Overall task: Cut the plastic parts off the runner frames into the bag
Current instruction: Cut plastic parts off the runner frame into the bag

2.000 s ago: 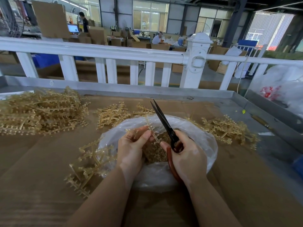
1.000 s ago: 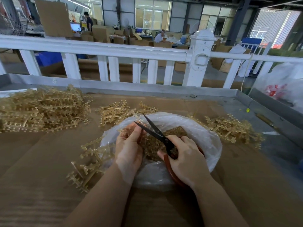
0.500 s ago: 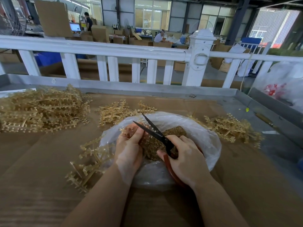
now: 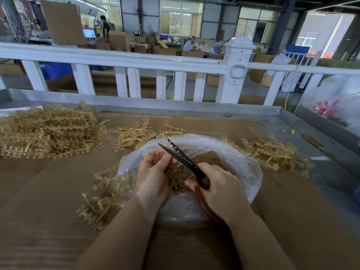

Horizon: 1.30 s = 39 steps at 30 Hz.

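Note:
A clear plastic bag (image 4: pixel 241 168) lies open on the cardboard-covered table, holding a heap of small tan cut parts (image 4: pixel 206 160). Over it, my left hand (image 4: pixel 153 174) pinches a tan runner frame (image 4: pixel 150 155), mostly hidden in my fingers. My right hand (image 4: pixel 218 190) grips black scissors (image 4: pixel 179 154) with red handles; the blades point up-left and meet the frame beside my left fingertips. Several loose runner frames (image 4: pixel 105 190) lie just left of the bag.
A big pile of tan frames (image 4: pixel 46 131) fills the far left, a smaller pile (image 4: pixel 136 133) sits behind the bag, another (image 4: pixel 276 154) on the right. A white railing (image 4: pixel 136 59) runs behind the grey tray rim (image 4: pixel 194 108). A plastic sack (image 4: pixel 335 102) stands far right.
The scissors swung from pointing upward to lying low across the bag. The blades, apart half a second ago, have come nearly together on the frame in my left hand.

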Tool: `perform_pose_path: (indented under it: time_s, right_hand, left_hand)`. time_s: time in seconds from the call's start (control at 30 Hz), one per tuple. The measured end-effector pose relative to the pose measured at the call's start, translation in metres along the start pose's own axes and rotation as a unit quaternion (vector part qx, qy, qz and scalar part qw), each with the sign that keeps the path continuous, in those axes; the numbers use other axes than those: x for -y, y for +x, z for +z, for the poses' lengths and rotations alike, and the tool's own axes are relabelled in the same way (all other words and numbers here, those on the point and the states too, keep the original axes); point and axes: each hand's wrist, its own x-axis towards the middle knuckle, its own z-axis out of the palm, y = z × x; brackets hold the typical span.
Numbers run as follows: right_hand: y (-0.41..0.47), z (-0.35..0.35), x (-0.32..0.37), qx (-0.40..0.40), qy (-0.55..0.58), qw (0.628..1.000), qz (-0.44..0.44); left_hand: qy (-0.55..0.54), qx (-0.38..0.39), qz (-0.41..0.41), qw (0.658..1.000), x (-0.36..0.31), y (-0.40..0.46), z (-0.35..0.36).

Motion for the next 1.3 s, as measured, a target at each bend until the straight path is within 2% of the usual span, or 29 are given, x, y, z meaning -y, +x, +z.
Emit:
perform_pose_path:
  time_s: [0.43,0.73,0.97,1.3]
  right_hand:
    - [0.0004,-0.0008,0.0021,-0.019,-0.004,1.000,-0.007]
    - [0.0004,0.0005,0.0003,-0.012,-0.005,1.000,-0.014]
    - [-0.0010,0.0033,0.0003,-0.051,-0.003,0.999,-0.014]
    - [0.0016,0.0050,0.0020,-0.056,-0.008,0.998,-0.015]
  left_hand:
    - [0.002,0.027,-0.012,1.000,-0.0010,-0.0005,-0.0002]
    - [0.023,0.013,-0.010,1.000,-0.0002,0.0001,0.0004]
    - [0.049,0.047,-0.010,0.998,-0.0004,-0.0025,-0.0002]
    - [0.068,0.070,-0.028,0.995,-0.0020,-0.0017,-0.0006]
